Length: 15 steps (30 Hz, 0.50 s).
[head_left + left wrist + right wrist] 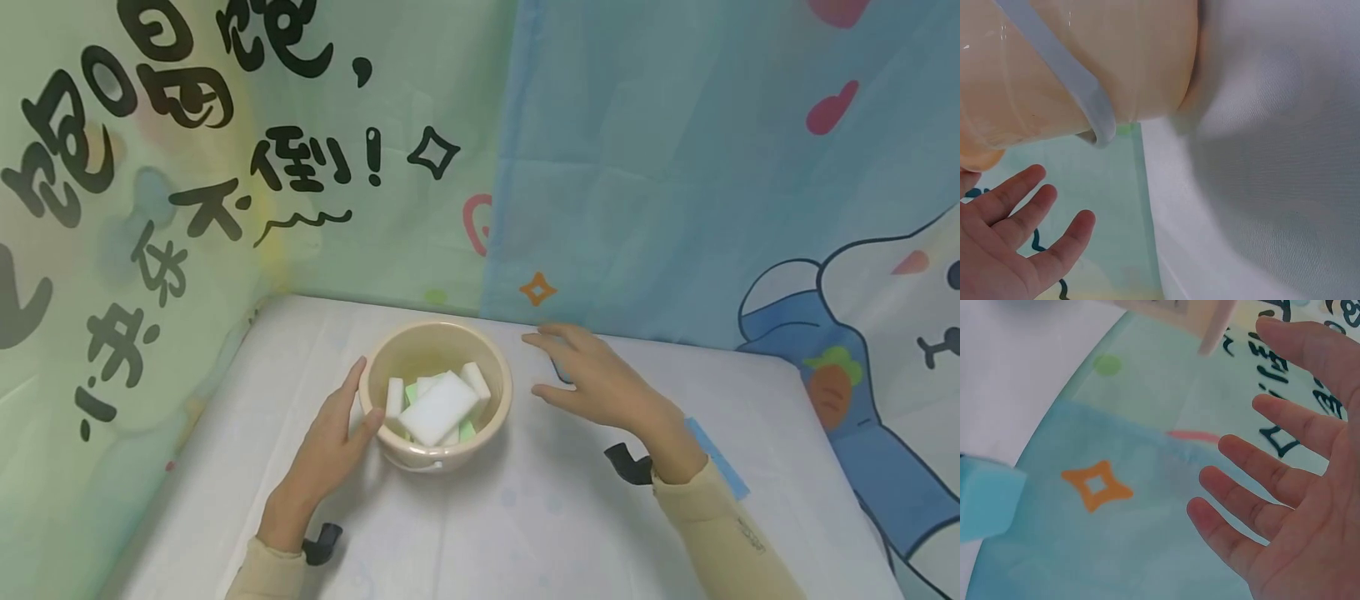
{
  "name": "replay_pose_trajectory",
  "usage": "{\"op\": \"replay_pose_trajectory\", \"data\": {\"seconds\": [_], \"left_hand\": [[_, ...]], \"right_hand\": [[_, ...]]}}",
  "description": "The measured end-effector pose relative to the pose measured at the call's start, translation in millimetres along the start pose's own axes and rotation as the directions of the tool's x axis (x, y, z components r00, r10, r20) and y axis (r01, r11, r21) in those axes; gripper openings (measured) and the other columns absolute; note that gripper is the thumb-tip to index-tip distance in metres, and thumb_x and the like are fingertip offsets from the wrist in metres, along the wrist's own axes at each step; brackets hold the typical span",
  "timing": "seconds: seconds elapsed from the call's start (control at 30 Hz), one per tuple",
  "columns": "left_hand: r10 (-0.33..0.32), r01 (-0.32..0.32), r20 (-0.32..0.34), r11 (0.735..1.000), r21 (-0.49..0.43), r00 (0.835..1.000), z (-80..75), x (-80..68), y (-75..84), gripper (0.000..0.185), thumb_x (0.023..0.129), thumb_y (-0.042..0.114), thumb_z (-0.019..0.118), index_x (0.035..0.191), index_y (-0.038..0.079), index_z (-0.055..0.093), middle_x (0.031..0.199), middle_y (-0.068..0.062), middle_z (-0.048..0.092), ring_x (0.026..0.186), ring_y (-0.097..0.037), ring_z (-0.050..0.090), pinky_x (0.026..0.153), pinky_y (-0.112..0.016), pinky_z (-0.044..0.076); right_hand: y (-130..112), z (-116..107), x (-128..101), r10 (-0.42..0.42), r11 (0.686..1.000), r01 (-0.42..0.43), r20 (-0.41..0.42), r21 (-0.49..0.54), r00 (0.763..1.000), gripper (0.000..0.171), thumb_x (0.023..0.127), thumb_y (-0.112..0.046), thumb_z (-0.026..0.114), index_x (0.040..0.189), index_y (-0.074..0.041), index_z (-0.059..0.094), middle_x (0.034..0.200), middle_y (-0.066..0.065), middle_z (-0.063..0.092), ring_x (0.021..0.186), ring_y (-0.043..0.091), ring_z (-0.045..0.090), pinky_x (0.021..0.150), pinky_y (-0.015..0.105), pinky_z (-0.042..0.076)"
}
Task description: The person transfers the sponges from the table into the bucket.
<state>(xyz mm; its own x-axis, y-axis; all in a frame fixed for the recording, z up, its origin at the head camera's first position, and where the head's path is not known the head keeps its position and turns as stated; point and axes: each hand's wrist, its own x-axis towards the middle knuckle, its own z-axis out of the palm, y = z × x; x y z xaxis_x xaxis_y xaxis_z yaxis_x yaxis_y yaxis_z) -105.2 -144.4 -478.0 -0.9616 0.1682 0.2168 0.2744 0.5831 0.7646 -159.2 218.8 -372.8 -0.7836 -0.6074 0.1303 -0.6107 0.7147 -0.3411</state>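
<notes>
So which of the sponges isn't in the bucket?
The light blue sponge, lying on the table under the open right hand. The white and green ones all sit inside the beige bucket.

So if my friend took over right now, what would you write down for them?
Left hand: open, resting against the side of the beige bowl, thumb near its rim.
Right hand: open, holding nothing, spread over the table right of the bowl.
Light blue sponge block: on the table by the right hand's fingers, mostly hidden in the head view.
Done: white sponge blocks and green ones already lie in the bowl.
Left: probably the blue block, still outside.
</notes>
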Motion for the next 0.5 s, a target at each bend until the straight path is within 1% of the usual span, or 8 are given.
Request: {"op": "replay_pose_trajectory", "data": {"seconds": [0.1, 0.27, 0.37, 0.5], "left_hand": [[-0.006, 0.006, 0.0, 1.0, 0.0, 1.0, -0.2, -0.6, 0.2, 0.071, 0.104, 0.037, 0.052, 0.162, 0.021, 0.015, 0.16, -0.013, 0.031, 0.144, -0.038, 0.031, 0.112, -0.062, 0.027], [-0.015, 0.015, -0.001, 1.0, -0.005, 1.0, 0.0, -0.9, -0.2, 0.071, 0.104, 0.038, 0.053, 0.162, 0.023, 0.015, 0.16, -0.012, 0.031, 0.144, -0.037, 0.031, 0.112, -0.062, 0.027], [-0.016, 0.016, 0.004, 1.0, -0.007, 1.0, 0.5, -0.8, -0.7, 0.071, 0.104, 0.037, 0.053, 0.162, 0.024, 0.015, 0.16, -0.012, 0.031, 0.144, -0.037, 0.031, 0.112, -0.062, 0.027], [-0.017, 0.017, 0.006, 1.0, -0.015, 1.0, -0.1, -1.5, -0.1, 0.071, 0.104, 0.038, 0.053, 0.162, 0.023, 0.015, 0.16, -0.013, 0.031, 0.144, -0.038, 0.031, 0.112, -0.063, 0.027]], "right_hand": [[6.3, -0.8, -11.2, 0.036, 0.999, -0.036, -0.021, 0.003, 0.999, 0.065, 0.091, -0.022, 0.075, 0.148, -0.007, 0.047, 0.144, 0.019, 0.046, 0.129, 0.038, 0.045, 0.1, 0.055, 0.042], [13.6, -4.1, -32.3, 0.121, 0.993, -0.121, -0.036, -0.003, 0.992, 0.066, 0.092, -0.022, 0.075, 0.149, -0.007, 0.046, 0.146, 0.02, 0.043, 0.134, 0.041, 0.039, 0.106, 0.059, 0.037], [18.8, -5.4, -47.3, 0.156, 0.987, -0.157, -0.055, -0.019, 0.986, 0.065, 0.091, -0.02, 0.076, 0.147, -0.005, 0.047, 0.144, 0.022, 0.045, 0.133, 0.043, 0.04, 0.106, 0.061, 0.035], [28.8, -3.5, -67.3, 0.182, 0.982, -0.186, -0.096, -0.033, 0.979, 0.064, 0.089, -0.018, 0.077, 0.143, -0.001, 0.049, 0.138, 0.022, 0.05, 0.127, 0.043, 0.045, 0.104, 0.061, 0.037]]}}
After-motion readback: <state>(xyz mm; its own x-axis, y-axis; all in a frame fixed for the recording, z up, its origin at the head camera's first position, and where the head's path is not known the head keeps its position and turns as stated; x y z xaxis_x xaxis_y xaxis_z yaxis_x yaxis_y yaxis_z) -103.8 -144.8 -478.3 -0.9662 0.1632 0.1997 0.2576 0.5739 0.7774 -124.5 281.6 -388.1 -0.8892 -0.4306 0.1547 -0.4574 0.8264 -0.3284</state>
